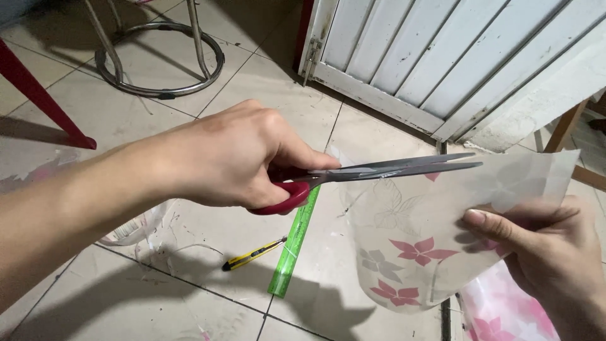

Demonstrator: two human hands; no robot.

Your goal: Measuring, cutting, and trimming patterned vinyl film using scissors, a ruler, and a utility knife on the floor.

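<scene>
Two hands working: left hand [233,155] gripping red-handled steel scissors [372,172], blades nearly closed; right hand [555,249] pinching translucent flower-printed plastic sheet [429,233]. Keeping sheet taut should steady cutting.

Floor: pale glazed tiles [189,297] with dark grout lines, scuffed. Upper right: white slatted door panel [442,57], paint chipped at its base. Upper left: chrome stool ring [161,91]; red furniture leg [38,95]. Right edge: wooden leg [564,126].

Two bare forearms, no sleeves, no rings or watch; left hand [233,158] and right hand [555,252] with short, unpainted nails.
</scene>
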